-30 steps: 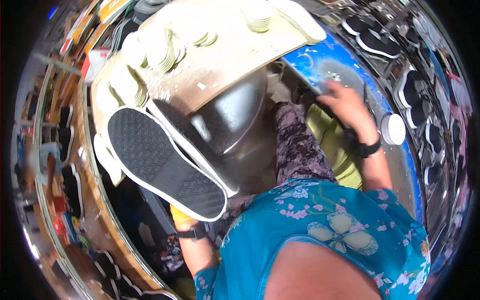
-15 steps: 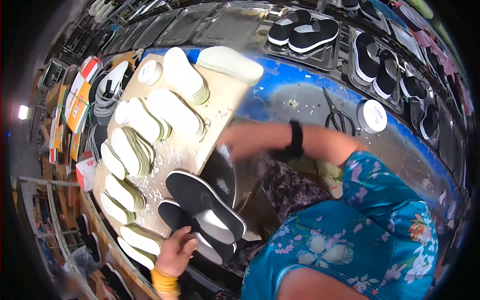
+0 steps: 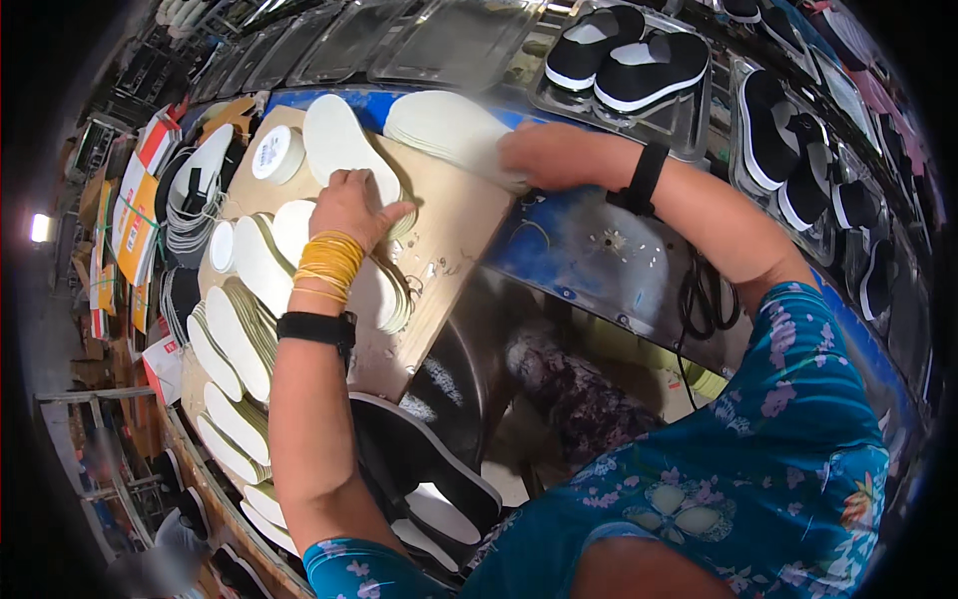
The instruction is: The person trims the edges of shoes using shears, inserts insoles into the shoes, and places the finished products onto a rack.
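Observation:
My left hand (image 3: 351,212), with yellow bands round the wrist, rests at the lower end of a stack of white insoles (image 3: 339,145). Its thumb stands apart from the fingers. My right hand (image 3: 559,157) is at the right end of another stack of white insoles (image 3: 439,128) lying crosswise at the board's far edge. Motion blurs its fingers, so I cannot see whether they grip. A pair of black slip-on shoes (image 3: 429,469) with white edges sits beside my left forearm, which partly hides it.
More insole stacks (image 3: 264,265) line the left of the wooden board (image 3: 454,235), with a round white-lidded container (image 3: 277,155) behind. Black-handled scissors (image 3: 704,299) lie on the blue-edged metal table (image 3: 639,270). Finished black shoes (image 3: 649,75) stand on clear trays (image 3: 559,100) at the far right.
My left hand has left the black shoes and reached forward to the insole stack. My right hand has swung forward and right, from above my lap to the far stack.

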{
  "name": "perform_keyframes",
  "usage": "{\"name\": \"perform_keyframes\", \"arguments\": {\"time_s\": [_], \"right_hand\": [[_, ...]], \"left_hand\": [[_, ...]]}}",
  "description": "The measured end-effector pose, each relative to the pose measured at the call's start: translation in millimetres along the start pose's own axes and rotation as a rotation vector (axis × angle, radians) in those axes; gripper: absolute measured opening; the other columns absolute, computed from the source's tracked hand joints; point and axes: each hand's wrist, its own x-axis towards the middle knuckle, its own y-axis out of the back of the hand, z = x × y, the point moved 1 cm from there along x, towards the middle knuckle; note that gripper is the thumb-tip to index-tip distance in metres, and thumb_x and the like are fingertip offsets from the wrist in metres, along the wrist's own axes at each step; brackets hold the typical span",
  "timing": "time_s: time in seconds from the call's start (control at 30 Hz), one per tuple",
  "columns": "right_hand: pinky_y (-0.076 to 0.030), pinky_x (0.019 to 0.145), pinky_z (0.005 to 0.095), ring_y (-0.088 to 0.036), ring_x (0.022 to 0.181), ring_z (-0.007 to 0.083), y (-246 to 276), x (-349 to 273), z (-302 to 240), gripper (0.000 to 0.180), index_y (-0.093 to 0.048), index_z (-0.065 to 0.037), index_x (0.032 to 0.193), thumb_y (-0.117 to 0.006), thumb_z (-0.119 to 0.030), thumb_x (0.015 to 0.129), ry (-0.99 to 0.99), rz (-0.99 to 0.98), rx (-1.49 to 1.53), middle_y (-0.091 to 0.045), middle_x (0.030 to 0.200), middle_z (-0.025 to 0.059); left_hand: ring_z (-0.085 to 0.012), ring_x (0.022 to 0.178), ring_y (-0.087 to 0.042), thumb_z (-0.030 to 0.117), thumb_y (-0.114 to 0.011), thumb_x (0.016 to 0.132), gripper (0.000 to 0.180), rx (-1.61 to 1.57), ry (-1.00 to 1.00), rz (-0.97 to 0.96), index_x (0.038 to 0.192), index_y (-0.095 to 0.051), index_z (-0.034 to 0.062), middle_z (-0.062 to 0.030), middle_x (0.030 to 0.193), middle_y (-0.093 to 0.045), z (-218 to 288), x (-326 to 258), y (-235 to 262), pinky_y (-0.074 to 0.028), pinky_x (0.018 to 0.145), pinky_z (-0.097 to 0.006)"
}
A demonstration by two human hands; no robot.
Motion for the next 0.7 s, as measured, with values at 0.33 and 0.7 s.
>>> {"name": "perform_keyframes", "arguments": {"time_s": [0.33, 0.7], "right_hand": [[-0.042, 0.084, 0.0386, -0.050, 0.097, 0.0343, 2, 7, -20, 0.028, -0.057, -0.001, 0.092, -0.051, 0.002, 0.065, -0.118, -0.128, -0.021, -0.054, 0.103, 0.0151], [-0.045, 0.081, 0.0390, -0.055, 0.093, 0.0334, -4, -6, -33, 0.024, -0.060, 0.000, 0.092, -0.049, 0.001, 0.071, -0.200, 0.170, 0.002, -0.058, 0.100, 0.0184]], "left_hand": [[-0.0402, 0.092, -0.055, 0.051, -0.058, 0.074, 0.059, -0.124, 0.046, 0.082, 0.088, -0.058, -0.0064, -0.0291, 0.096, -0.056, -3, -1, -11, -0.043, 0.083, -0.043], [-0.0353, 0.096, -0.056, 0.020, -0.044, 0.083, 0.028, -0.108, 0.134, 0.184, 0.099, -0.055, -0.0007, -0.0230, 0.104, -0.056, -4, -9, -22, -0.046, 0.082, -0.041]]}}
